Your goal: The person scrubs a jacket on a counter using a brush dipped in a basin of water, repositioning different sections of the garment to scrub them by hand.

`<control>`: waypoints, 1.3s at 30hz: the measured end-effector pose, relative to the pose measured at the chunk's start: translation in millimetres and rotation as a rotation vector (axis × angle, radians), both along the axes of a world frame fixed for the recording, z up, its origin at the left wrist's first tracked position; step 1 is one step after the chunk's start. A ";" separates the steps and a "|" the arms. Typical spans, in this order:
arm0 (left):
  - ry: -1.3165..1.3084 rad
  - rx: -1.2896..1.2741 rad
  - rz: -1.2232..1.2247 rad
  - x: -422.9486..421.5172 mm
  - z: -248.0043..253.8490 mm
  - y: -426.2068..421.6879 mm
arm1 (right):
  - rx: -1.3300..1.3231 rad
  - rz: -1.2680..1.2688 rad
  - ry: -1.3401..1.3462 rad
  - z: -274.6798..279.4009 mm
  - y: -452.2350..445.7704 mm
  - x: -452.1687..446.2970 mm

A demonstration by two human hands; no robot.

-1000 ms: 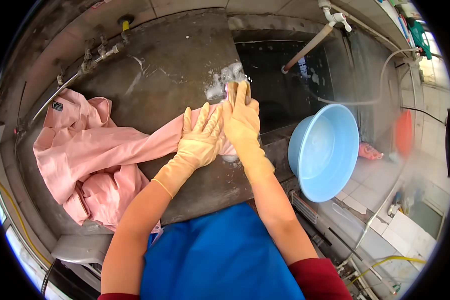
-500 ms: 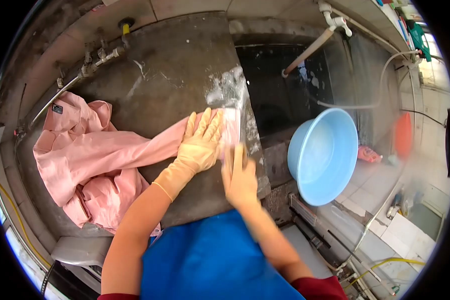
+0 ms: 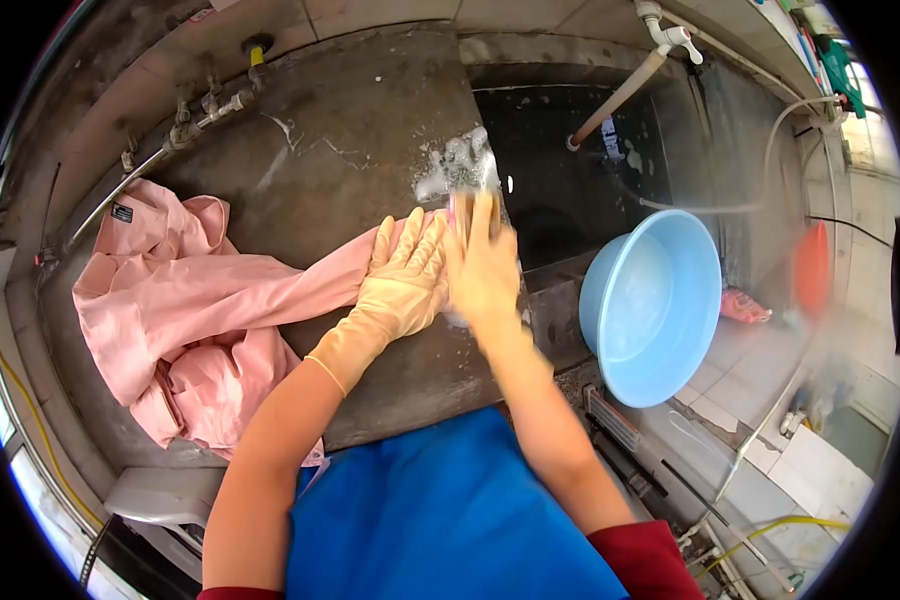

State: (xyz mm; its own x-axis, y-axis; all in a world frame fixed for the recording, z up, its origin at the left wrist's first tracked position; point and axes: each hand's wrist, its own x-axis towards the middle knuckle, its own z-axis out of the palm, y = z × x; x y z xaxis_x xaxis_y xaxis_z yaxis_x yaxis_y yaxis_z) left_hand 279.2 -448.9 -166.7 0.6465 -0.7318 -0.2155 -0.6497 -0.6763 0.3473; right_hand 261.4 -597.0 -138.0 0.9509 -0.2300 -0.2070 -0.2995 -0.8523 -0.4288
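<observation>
A pink collared garment [image 3: 190,310] lies bunched on the dark stone slab, with one sleeve [image 3: 325,275] stretched out to the right. My left hand [image 3: 402,285], in a pale yellow rubber glove, presses flat on that sleeve near its cuff, fingers spread. Close beside it, my right hand [image 3: 485,275] is closed round a wooden scrubbing brush [image 3: 464,212] over the cuff end. The fingers and motion blur hide most of the brush, and the cuff is largely covered. White suds [image 3: 460,165] lie on the slab just beyond the brush.
A dark sink basin [image 3: 560,180] with water lies right of the slab [image 3: 350,120]. A light blue plastic basin [image 3: 660,310] stands tilted beside it. A white tap [image 3: 675,42] hangs above, and a metal pipe [image 3: 120,190] with valves runs along the left wall.
My right hand and the brush have moved away from my body, up along the cuff toward the suds. My left hand stays pressed on the sleeve.
</observation>
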 end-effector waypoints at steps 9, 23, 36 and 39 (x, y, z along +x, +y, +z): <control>0.072 0.008 -0.027 7.4 6.4 2.9 | -0.194 0.175 -0.355 -9.0 -56.3 78.0; 0.113 -0.203 0.055 -55.3 14.4 -38.4 | -0.068 -0.203 0.215 -7.5 -240.1 -181.6; 0.047 -0.284 0.270 -21.9 -11.0 14.7 | 0.280 0.065 -0.291 55.4 -14.3 -98.6; -0.083 -0.150 0.279 -23.9 -29.4 10.4 | -0.091 0.070 -0.316 -13.9 19.1 -26.2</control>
